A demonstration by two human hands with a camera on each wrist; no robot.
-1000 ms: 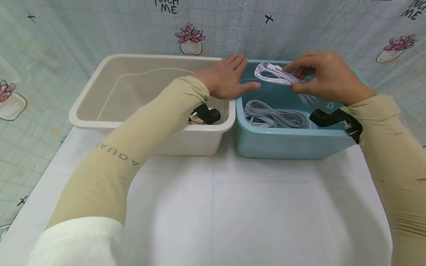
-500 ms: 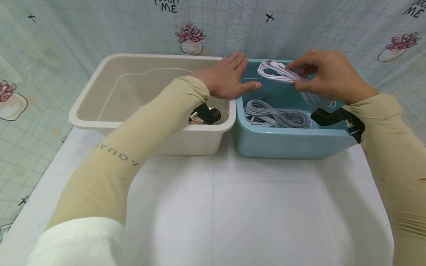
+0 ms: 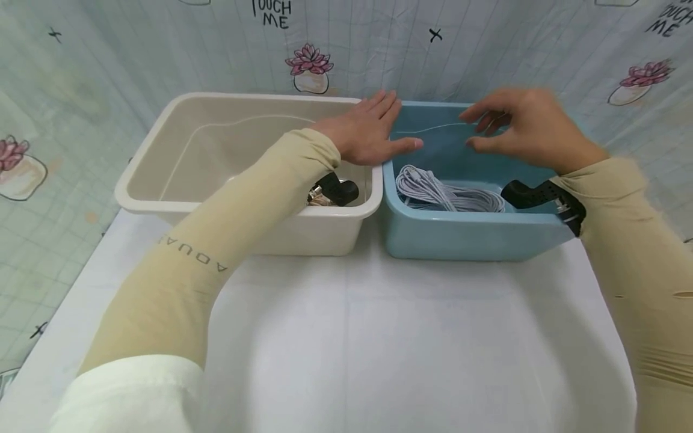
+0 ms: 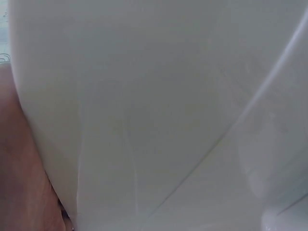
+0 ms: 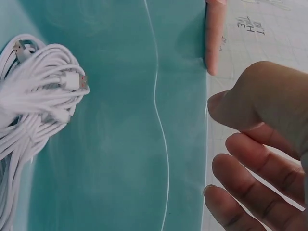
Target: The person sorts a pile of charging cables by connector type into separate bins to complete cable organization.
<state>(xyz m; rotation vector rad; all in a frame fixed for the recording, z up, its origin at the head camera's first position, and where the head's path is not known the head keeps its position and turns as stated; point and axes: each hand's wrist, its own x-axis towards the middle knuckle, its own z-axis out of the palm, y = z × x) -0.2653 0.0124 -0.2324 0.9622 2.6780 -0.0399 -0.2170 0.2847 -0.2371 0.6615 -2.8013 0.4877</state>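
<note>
Bundled white USB cables (image 3: 452, 193) lie in the blue bin (image 3: 482, 234), heaped toward its left end. Two USB plugs stick out of the heap (image 5: 43, 91) in the right wrist view. Over the back part of this bin hovers my right hand (image 3: 527, 129), thumb and fingers apart with nothing between them. My left hand (image 3: 368, 129) rests flat across the adjoining rims of the two bins, fingers straight and thumb pointing over the blue one. The beige bin (image 3: 227, 150) stands under my left forearm; its inner wall (image 4: 159, 115) fills the left wrist view.
Both bins stand side by side on a white-covered table (image 3: 346, 343), against a patterned curtain (image 3: 216, 48). Black wrist mounts (image 3: 338, 189) hang below each wrist, close to the bins' front rims.
My right hand has let go of a white cable bundle, which has dropped onto the other cables in the blue bin. My left hand stays in place.
</note>
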